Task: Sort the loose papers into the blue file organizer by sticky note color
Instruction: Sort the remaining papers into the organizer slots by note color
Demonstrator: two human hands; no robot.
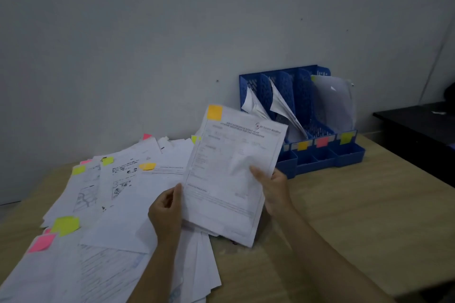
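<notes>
A white printed sheet with an orange sticky note at its top left corner [231,172] is held up over the light wooden bench [357,216], between the paper heap and the organizer. It is pinched at its left edge by the left hand [166,209], fingers curled round the edge. Its right side is gripped by the right hand [273,189], the thumb laid on the front and the fingers hidden behind.

The blue perforated plastic file organizer [320,155] is set against the grey wall [172,32] at the back right of the bench. Curled white papers are seen in its two left upright slots, and a thicker bundle of white sheets is leaned in the rightmost slot. Yellow, pink and green sticky notes are stuck along its front rail.

A loose heap of white papers bearing green, pink and orange notes [110,204] is spread over the bench's left side.
</notes>
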